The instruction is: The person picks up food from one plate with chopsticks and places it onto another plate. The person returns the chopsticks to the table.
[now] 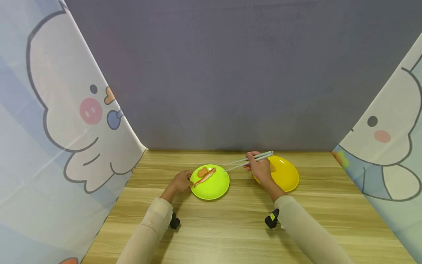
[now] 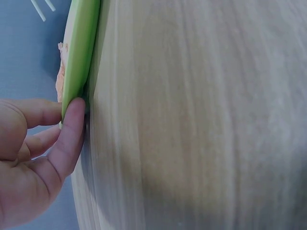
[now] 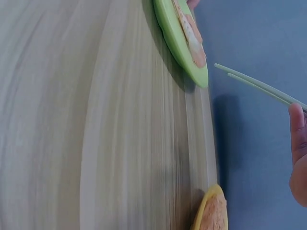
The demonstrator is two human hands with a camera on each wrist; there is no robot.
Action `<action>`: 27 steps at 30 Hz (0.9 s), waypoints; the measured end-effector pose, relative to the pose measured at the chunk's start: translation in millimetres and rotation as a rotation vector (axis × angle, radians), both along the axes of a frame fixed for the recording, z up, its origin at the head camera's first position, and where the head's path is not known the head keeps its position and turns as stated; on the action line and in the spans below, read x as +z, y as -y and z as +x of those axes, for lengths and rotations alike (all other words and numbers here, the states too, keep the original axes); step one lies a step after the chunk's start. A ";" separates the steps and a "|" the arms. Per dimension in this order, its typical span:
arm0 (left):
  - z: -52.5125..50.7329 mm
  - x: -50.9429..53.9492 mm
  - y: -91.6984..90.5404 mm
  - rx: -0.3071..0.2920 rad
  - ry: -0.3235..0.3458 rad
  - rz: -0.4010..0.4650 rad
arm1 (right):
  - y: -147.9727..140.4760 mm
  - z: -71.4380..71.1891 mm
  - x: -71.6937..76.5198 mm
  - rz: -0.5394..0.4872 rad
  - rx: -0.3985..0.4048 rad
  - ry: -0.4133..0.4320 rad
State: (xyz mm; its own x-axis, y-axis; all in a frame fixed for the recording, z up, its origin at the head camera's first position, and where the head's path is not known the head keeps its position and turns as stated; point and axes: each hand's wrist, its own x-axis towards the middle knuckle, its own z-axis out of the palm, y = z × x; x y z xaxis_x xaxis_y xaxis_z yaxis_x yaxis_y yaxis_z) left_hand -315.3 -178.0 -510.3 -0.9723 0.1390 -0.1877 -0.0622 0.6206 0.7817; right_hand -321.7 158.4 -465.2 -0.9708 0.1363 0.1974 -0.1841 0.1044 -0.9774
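A person's left hand [image 1: 180, 180] pinches the left rim of a lime-green plate [image 1: 212, 191], the thumb on the upper side of the edge and fingers curled beneath it. The plate is near the middle of a light wood-grain table [image 1: 224, 227], toward its far side. On the plate's far left part, a red-and-white strip [image 1: 206, 177], shaped like a shrimp, lies slantwise, one end toward the near left and the other toward the far right. Just beside it, on its far side, is a flat orange-brown piece [image 1: 202, 172].

The right hand [image 1: 260, 170] is closed around a pair of pale chopsticks [image 1: 263, 156]. They point left, raised above the table, their tips slightly apart and near the right edge of the green plate.

Under and to the right of that hand is a yellow plate [image 1: 287, 178], well apart from the green one. A tan piece [image 1: 272, 167] with a rough surface rests on its left part, half hidden by the hand.

Both arms wear cream sleeves [image 1: 308, 227], with a small black device [image 1: 272, 219] at each wrist. A plain grey backdrop [image 1: 230, 73] rises behind the table; pale curtains printed with cartoon animals [image 1: 66, 121] hang left and right.
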 end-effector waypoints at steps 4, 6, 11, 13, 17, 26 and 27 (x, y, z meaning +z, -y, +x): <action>-1.2 0.0 0.9 -0.006 -0.004 -0.009 | 10.6 -2.1 -1.2 0.026 0.021 0.007; -1.7 0.3 1.2 -0.006 -0.006 -0.009 | 17.1 -2.3 -1.6 0.040 0.027 -0.011; -3.2 -1.5 2.7 -0.015 -0.016 -0.028 | 31.9 -2.5 -1.7 0.072 0.034 -0.007; -2.8 -2.0 3.1 -0.020 -0.012 -0.030 | 36.3 -2.3 -1.8 0.073 0.044 0.003; -0.7 0.1 2.8 -0.024 -0.005 -0.007 | 44.5 -2.8 -1.9 0.073 0.060 0.014; -1.7 0.6 2.9 -0.028 -0.011 -0.016 | 54.9 -8.8 -7.7 0.059 0.047 0.035; -2.3 0.3 2.8 -0.026 -0.009 -0.018 | 55.6 -9.4 -8.3 0.058 0.044 0.035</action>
State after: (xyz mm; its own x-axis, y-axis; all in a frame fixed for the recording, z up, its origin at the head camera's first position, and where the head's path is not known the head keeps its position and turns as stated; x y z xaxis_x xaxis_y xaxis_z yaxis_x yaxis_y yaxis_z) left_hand -317.6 -180.8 -510.1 -0.9700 0.1611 -0.1819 -0.0388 0.6361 0.7706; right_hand -331.1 102.7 -473.5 -0.9821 0.0825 0.1694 -0.1554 0.1538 -0.9758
